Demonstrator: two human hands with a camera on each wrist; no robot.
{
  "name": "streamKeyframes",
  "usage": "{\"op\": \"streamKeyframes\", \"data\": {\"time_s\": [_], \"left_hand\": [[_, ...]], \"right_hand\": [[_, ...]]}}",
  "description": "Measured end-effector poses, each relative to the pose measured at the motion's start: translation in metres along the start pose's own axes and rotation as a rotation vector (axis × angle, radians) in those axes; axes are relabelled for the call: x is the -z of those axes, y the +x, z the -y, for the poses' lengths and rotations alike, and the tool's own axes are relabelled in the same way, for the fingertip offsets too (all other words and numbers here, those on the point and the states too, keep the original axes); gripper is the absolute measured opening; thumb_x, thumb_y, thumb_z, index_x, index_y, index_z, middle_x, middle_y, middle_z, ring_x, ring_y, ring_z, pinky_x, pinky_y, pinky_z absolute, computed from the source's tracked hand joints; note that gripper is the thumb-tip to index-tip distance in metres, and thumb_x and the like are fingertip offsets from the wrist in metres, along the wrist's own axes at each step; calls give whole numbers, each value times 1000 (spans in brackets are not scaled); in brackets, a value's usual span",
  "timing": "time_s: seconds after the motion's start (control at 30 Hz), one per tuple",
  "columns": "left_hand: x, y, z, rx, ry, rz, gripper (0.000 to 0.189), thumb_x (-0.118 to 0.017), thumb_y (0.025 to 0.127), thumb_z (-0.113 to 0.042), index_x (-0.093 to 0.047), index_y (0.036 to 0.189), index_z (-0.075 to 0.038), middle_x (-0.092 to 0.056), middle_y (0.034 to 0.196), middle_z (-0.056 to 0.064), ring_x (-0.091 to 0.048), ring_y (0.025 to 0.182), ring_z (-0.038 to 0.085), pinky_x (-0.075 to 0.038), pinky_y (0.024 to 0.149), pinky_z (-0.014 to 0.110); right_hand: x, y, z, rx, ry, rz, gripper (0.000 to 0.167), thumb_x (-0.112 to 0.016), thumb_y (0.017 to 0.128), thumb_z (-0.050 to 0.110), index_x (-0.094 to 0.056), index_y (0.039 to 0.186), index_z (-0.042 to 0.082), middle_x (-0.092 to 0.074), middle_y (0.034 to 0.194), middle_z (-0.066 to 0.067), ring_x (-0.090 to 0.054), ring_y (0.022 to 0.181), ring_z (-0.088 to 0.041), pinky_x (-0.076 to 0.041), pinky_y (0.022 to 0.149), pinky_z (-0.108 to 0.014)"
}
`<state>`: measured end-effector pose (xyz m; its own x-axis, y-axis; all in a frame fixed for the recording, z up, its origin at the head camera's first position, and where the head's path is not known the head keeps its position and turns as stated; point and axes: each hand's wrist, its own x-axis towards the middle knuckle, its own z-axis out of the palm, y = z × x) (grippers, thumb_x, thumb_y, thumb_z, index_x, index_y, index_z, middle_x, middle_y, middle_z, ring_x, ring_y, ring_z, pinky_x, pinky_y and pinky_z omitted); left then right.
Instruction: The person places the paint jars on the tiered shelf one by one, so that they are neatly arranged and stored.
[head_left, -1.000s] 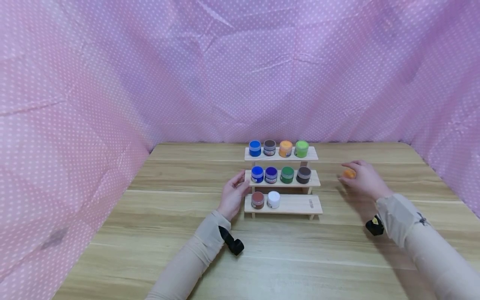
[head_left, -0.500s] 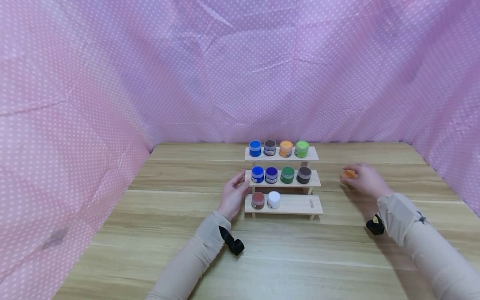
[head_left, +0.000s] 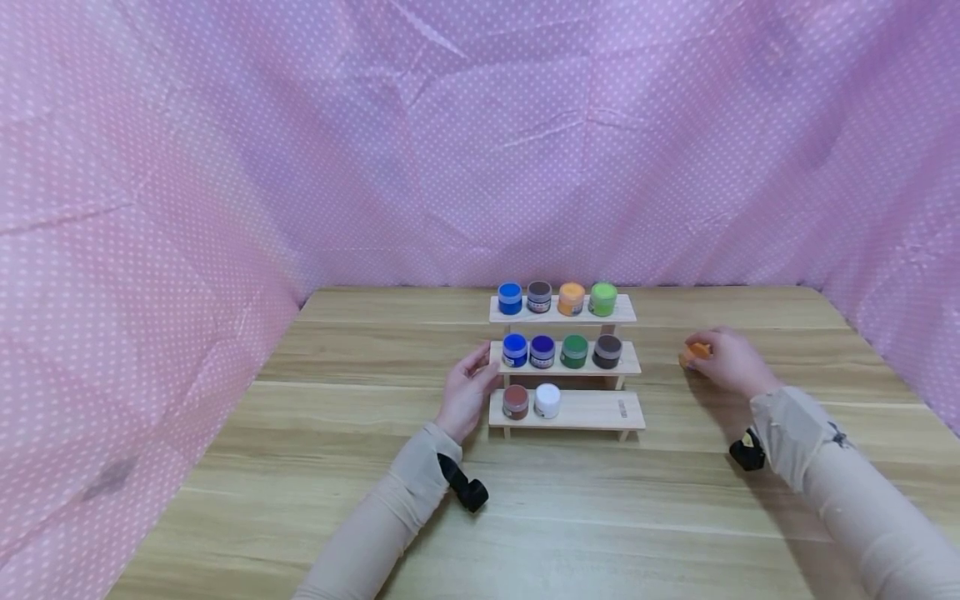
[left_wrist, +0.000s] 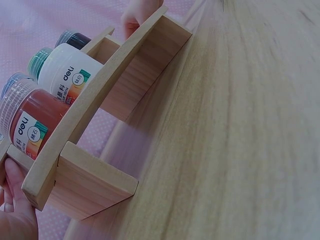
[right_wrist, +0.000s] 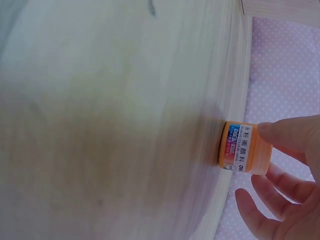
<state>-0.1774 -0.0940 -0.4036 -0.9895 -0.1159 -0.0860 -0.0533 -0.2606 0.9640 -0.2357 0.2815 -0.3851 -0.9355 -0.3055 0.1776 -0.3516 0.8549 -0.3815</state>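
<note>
My right hand (head_left: pixel 726 362) pinches an orange paint jar (right_wrist: pixel 239 147) by its lid, between thumb and fingertips. The jar is right of the rack, at the table surface; in the head view my fingers partly cover it. At the left end of the three-tier wooden rack (head_left: pixel 592 410), my left hand (head_left: pixel 467 392) grips the edge of the middle tier. On the bottom tier sit a reddish-brown jar (head_left: pixel 515 402) and a white jar (head_left: pixel 547 401), both on its left half. The left wrist view shows their labels and only part of my left hand (left_wrist: pixel 17 210).
Blue, purple, green (head_left: pixel 574 351) and dark brown jars line the middle tier. Above them, the top tier bears blue, dark, light orange (head_left: pixel 572 299) and light green jars. A pink dotted cloth (head_left: pixel 480 150) hangs behind the wooden table (head_left: pixel 315 467).
My right fingers have closed further around the orange jar, and more of its side shows at the left of the hand. My left hand stays on the rack.
</note>
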Motion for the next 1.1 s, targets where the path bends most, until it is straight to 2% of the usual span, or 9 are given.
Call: {"op": "streamKeyframes", "data": {"time_s": [0.4,0.53,0.73,0.97,1.03,1.1], "left_hand": [[0,0,-1,10,10,2,46,-54,93,2,-45,138,0,-51,108,6,-53,93,9,-53,83,21],[1,0,-2,3,10,11,47,-54,92,2,-44,138,2,-52,109,7,-53,92,9,-53,82,20],[0,-2,-4,2,1,11,47,-54,92,3,-44,138,3,-53,108,7,-54,89,7,-53,81,18],[0,-1,-3,4,-6,4,47,-54,92,3,-43,138,3,-52,104,4,-54,87,6,-52,78,17],[0,-1,-3,1,1,4,47,-54,92,3,-43,138,4,-53,105,6,-54,88,7,-53,79,18],[-1,0,-3,6,4,4,48,-54,92,3,-43,138,4,-53,109,9,-54,89,7,-53,80,19]], "right_hand": [[-1,-6,4,10,46,-32,32,-68,82,10,-62,105,-12,-58,98,-31,-56,86,-40,-48,75,-56],[0,-11,9,-1,85,-40,34,-69,81,10,-62,107,-11,-56,101,-32,-56,89,-43,-48,78,-58],[0,-19,18,4,120,-72,34,-72,79,8,-63,106,-12,-55,100,-29,-59,84,-40,-54,74,-52],[1,-22,23,3,141,-103,34,-71,78,6,-63,106,-11,-56,103,-28,-61,84,-40,-56,73,-49],[2,-23,24,11,143,-118,34,-72,78,7,-63,106,-11,-56,103,-28,-61,84,-41,-57,71,-45],[4,-24,25,23,149,-141,33,-72,78,6,-64,104,-11,-57,102,-28,-62,83,-41,-57,67,-36]]}}
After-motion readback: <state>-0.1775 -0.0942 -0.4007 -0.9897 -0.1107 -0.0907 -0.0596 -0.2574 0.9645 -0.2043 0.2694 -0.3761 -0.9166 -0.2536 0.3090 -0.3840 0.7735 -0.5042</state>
